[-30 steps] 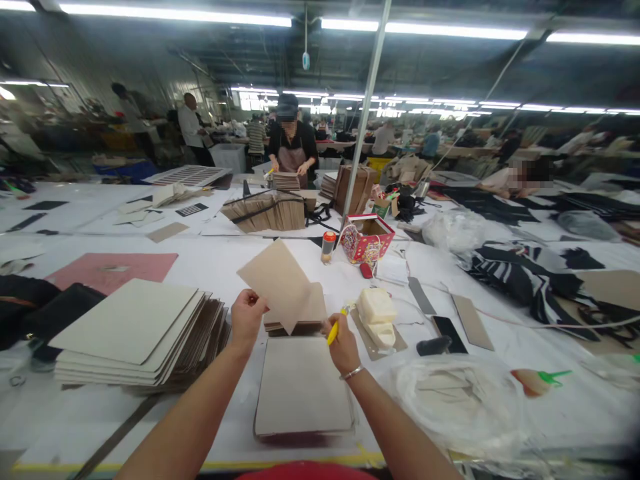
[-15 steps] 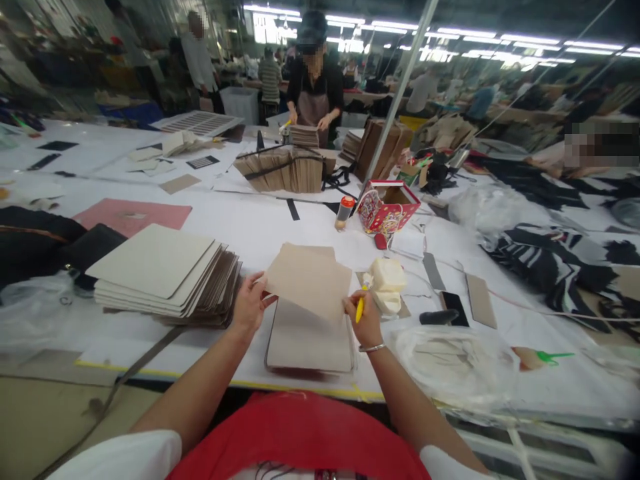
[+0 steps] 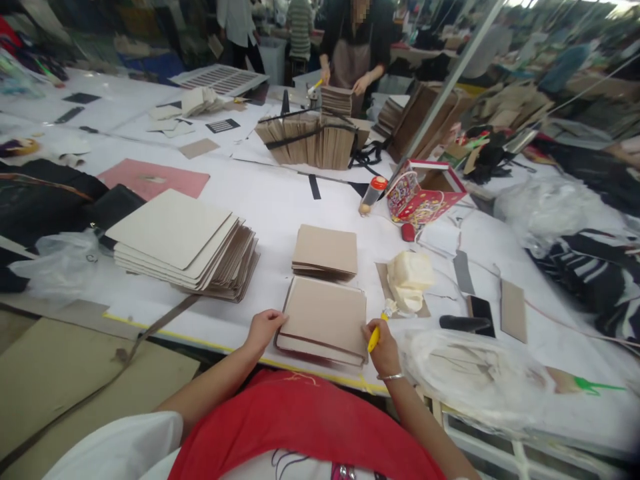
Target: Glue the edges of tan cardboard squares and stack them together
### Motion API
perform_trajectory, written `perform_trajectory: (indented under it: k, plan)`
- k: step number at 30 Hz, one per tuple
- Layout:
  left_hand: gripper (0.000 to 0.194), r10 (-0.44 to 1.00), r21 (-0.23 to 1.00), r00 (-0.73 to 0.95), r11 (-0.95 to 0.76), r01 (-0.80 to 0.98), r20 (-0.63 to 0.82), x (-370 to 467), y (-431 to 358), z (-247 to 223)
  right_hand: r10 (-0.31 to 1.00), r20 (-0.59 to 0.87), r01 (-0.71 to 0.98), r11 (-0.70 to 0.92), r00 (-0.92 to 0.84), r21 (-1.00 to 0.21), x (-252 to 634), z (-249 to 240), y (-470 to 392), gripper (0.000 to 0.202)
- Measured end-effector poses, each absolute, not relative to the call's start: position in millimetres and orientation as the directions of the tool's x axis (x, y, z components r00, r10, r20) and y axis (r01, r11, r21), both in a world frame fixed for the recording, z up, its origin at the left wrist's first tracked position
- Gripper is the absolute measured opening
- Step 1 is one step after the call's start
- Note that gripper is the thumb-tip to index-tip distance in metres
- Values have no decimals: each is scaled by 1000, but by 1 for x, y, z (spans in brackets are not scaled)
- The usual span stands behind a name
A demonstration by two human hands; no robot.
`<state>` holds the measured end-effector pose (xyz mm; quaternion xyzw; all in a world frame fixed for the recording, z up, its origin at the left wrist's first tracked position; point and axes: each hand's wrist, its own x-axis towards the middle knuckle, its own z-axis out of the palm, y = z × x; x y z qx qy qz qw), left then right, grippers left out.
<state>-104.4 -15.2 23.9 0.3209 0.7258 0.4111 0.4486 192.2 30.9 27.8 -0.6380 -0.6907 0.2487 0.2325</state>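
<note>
A tan board [image 3: 327, 308] lies almost squarely on a low stack of pale boards [image 3: 317, 349] at the table's near edge. My left hand [image 3: 267, 331] pinches its left edge between thumb and fingers. In my right hand [image 3: 384, 347] is a yellow-handled brush [image 3: 374, 339], its whitish bristles pointing away from me, while the fingertips touch the board's right edge. Just behind stands a smaller stack of tan boards [image 3: 325, 250]. A cream-coloured block [image 3: 411, 272], perhaps glue, sits on a scrap of board to the right of the brush.
A tall stack of pale boards [image 3: 173, 230] stands on the left. To the right lie a clear plastic bag [image 3: 465, 373], a dark phone [image 3: 481, 315] and a black-handled tool [image 3: 464, 324]. A red gift bag [image 3: 425, 193] and jar [image 3: 373, 195] stand farther back. A co-worker [image 3: 353, 50] works opposite.
The tan board has come down from a raised, tilted position onto the near stack, uncovering the small stack behind. Both hands moved lower and nearer my body. The view has tipped downward.
</note>
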Motion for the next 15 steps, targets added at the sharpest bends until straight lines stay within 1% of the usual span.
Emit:
perform_trajectory:
  k: [6, 15]
  plan:
    - [24, 790, 862, -427, 505, 45, -441, -103, -14, 15, 997, -1, 793, 59, -76, -606, 189, 20, 37, 29]
    - [26, 778, 859, -450, 510, 44, -439, -105, -16, 5, 997, -44, 821, 30, -67, -569, 184, 18, 42, 30]
